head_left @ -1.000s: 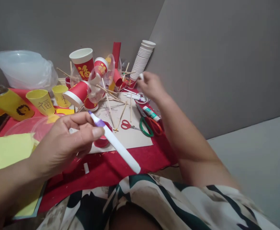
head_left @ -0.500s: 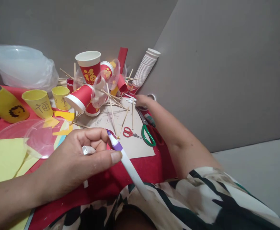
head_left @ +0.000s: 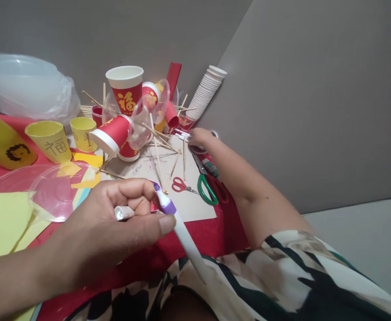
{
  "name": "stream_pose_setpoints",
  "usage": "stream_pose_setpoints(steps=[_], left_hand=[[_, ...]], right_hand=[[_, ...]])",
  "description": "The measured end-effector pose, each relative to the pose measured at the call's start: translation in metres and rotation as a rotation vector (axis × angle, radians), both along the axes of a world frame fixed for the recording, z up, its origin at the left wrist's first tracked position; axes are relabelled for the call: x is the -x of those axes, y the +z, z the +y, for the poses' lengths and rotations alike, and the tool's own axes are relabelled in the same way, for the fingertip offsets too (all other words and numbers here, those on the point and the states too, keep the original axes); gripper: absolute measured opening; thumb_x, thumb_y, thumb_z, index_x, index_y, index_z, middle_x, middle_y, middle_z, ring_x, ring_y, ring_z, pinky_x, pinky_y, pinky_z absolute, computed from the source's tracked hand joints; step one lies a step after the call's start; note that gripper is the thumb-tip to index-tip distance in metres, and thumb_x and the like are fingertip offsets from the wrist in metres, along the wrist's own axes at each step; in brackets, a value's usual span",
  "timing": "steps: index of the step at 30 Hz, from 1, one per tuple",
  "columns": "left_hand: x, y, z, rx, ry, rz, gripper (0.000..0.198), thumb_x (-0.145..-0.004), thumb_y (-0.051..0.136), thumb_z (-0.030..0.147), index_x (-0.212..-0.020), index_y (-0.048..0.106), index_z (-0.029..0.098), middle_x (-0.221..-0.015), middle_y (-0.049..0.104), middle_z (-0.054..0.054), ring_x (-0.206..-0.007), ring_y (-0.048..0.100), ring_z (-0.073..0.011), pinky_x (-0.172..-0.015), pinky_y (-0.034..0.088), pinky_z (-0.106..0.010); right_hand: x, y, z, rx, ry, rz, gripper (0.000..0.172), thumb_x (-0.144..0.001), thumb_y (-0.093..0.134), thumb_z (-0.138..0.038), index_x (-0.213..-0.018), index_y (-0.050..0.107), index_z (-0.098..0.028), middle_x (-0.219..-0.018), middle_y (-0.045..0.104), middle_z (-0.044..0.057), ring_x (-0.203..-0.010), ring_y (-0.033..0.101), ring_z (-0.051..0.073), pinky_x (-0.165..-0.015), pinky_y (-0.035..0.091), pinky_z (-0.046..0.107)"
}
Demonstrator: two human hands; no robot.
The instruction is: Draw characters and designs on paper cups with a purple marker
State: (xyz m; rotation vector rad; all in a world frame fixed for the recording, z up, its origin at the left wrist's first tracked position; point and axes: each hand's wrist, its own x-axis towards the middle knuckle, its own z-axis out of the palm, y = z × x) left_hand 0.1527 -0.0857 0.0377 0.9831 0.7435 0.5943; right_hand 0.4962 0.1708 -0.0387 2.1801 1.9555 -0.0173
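My left hand (head_left: 115, 223) is closed on a white marker (head_left: 185, 236) with a purple collar and an uncapped purple tip. The marker's tip points up and away, by my bent index finger. Inside the same hand, a small white tube-shaped piece (head_left: 124, 213) shows between the fingers and palm. My right hand (head_left: 200, 137) reaches to the far side of the table, beside several thin white pens (head_left: 182, 133). Its fingers are mostly hidden, so their grip is unclear. Just behind that hand, part of a round grey-white ring (head_left: 214, 133) shows.
Red-handled scissors (head_left: 181, 184) and green-handled scissors (head_left: 207, 189) lie on cardboard (head_left: 195, 209). A structure of red cups (head_left: 113, 133), clear lids and sticks stands behind. Stacked white cups (head_left: 205, 93) lean right; yellow cups (head_left: 53, 145) and a clear bowl (head_left: 22, 84) stand left.
My left hand and its marker have shifted slightly right. My right hand stays by the white pens, with a small shift. The view has tilted a little.
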Motion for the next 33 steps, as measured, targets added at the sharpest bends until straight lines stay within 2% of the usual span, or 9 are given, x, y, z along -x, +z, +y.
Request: stream_pose_setpoints(steps=[5,11,14,16,18,21,24,27,33], left_hand=[[-0.002,0.000,0.001,0.004,-0.005,0.008,0.035,-0.065,0.087,0.016,-0.062,0.052,0.018,-0.052,0.037,0.010,-0.047,0.026,-0.0038,-0.044,0.022,-0.016],[0.001,-0.002,0.000,-0.006,-0.003,0.032,0.034,-0.066,0.086,0.016,-0.062,0.052,0.018,-0.053,0.038,0.010,-0.047,0.026,-0.0037,-0.044,0.023,-0.015],[0.002,-0.002,-0.001,-0.006,-0.003,0.043,0.030,-0.066,0.086,0.017,-0.065,0.056,0.019,-0.053,0.037,0.010,-0.048,0.026,-0.0045,-0.044,0.023,-0.015],[0.001,-0.002,-0.002,-0.001,-0.015,0.032,0.029,-0.065,0.086,0.016,-0.066,0.057,0.020,-0.053,0.037,0.010,-0.048,0.025,-0.0048,-0.044,0.023,-0.015],[0.000,-0.003,-0.002,0.013,-0.015,-0.009,0.029,-0.066,0.085,0.015,-0.065,0.057,0.020,-0.052,0.036,0.011,-0.047,0.021,-0.0045,-0.043,0.024,-0.015],[-0.001,-0.005,-0.003,0.024,-0.025,-0.042,0.027,-0.067,0.085,0.017,-0.068,0.059,0.021,-0.052,0.035,0.011,-0.046,0.018,-0.0041,-0.044,0.026,-0.015],[0.000,-0.004,-0.005,0.009,-0.057,0.042,0.027,-0.070,0.086,0.026,-0.072,0.059,0.021,-0.052,0.038,0.011,-0.046,0.021,-0.0044,-0.044,0.028,-0.015],[0.000,0.002,-0.009,0.018,-0.049,0.196,0.030,-0.074,0.081,0.036,-0.070,0.056,0.021,-0.053,0.042,0.010,-0.046,0.030,-0.0051,-0.045,0.031,-0.016],[0.000,0.001,-0.017,-0.034,-0.080,0.320,0.031,-0.076,0.079,0.048,-0.074,0.062,0.022,-0.053,0.048,0.008,-0.046,0.041,-0.0063,-0.044,0.035,-0.015]], right_hand=[[0.000,0.000,0.000,-0.023,0.051,0.080,0.040,-0.102,0.068,-0.042,-0.134,0.063,-0.019,-0.136,0.065,0.011,-0.117,0.068,0.025,-0.099,0.061,0.047],[-0.007,-0.004,0.001,-0.071,0.044,0.230,0.036,-0.102,0.067,-0.041,-0.130,0.065,-0.019,-0.132,0.068,0.010,-0.113,0.069,0.023,-0.097,0.062,0.046],[-0.013,-0.001,0.001,-0.155,0.031,0.339,0.023,-0.099,0.072,-0.036,-0.094,0.072,-0.013,-0.103,0.076,0.009,-0.091,0.070,0.017,-0.091,0.060,0.036],[-0.019,0.006,-0.001,-0.213,0.021,0.434,0.031,-0.095,0.074,-0.028,-0.069,0.065,-0.016,-0.078,0.075,0.006,-0.075,0.065,0.013,-0.086,0.055,0.030],[-0.025,0.016,-0.004,-0.262,0.006,0.544,0.035,-0.092,0.072,-0.022,-0.060,0.058,-0.019,-0.064,0.069,0.003,-0.066,0.059,0.010,-0.081,0.052,0.027],[-0.031,0.036,-0.014,-0.330,-0.016,0.737,0.025,-0.091,0.067,-0.019,-0.067,0.059,-0.018,-0.059,0.065,0.000,-0.061,0.055,0.009,-0.073,0.050,0.026],[-0.031,0.054,-0.031,-0.361,-0.030,0.950,0.011,-0.086,0.066,-0.022,-0.078,0.061,-0.018,-0.063,0.066,0.002,-0.060,0.056,0.012,-0.061,0.049,0.025],[-0.027,0.060,-0.060,-0.330,-0.032,1.163,0.012,-0.081,0.067,-0.030,-0.081,0.060,-0.020,-0.066,0.065,0.002,-0.054,0.052,0.012,-0.045,0.039,0.023],[-0.019,0.032,-0.130,-0.075,-0.068,1.484,0.024,-0.067,0.073,-0.039,-0.078,0.063,-0.020,-0.061,0.062,0.000,-0.042,0.032,0.006,-0.035,0.023,0.020]])
